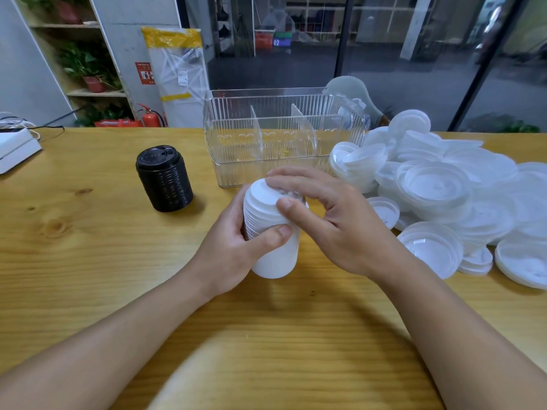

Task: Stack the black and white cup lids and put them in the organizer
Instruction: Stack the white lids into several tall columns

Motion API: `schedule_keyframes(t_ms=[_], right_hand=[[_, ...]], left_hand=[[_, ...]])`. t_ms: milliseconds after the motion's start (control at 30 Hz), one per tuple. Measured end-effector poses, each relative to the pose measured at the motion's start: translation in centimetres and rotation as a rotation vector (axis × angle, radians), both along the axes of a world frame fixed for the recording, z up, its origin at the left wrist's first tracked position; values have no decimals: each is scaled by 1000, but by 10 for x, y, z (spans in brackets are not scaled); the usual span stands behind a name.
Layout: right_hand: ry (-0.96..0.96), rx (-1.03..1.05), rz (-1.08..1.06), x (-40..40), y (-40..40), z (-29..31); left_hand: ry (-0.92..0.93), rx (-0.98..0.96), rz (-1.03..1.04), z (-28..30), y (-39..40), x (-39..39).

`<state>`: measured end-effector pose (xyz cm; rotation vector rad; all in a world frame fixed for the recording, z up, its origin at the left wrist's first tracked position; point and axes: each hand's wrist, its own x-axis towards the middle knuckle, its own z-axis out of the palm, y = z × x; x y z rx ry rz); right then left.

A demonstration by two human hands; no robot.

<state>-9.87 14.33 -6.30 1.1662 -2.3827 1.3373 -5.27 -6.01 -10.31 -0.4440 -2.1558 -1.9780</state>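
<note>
A tall stack of white lids [273, 255] stands in the middle of the wooden table [88, 261]. My left hand [233, 253] grips its side, thumb across the front. My right hand [328, 214] holds the top of the stack, fingers over the uppermost lid and thumb against its side. A stack of black lids [164, 179] stands apart to the left. Just behind my hands is the clear plastic organizer [236, 161] with two dividers; its compartments hold nothing. A loose pile of white lids [450, 190] lies on the right.
A white box [14, 149] with cables sits at the table's far left edge. Behind the table are a shelf with plants [85, 66], a fire extinguisher [151, 116] and glass walls.
</note>
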Motion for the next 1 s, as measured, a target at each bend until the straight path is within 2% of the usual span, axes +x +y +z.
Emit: schedule_keyframes(t_ms=[233,400,467,600,667,800,1000], right_hand=[[67,-58,-81,1,-4,-3],[-63,-93,-83,-6,3,-7],[-80,-21,-161,-17,9,-16],[22,378,-270,-31,13,-37],[53,463,-288,-34,10,-44],[125,471,-343,-38,8,-48],[129,395,-322,-33,11,-40]], left_hand=[[4,-24,12,-2,1,1],[0,-29,26,-3,-10,-1],[-13,1,48,-1,-21,-3],[-57,59,58,-1,-38,-9],[-53,44,58,-2,-38,-9],[-30,34,56,-1,-35,-7],[17,31,134,2,-29,-5]])
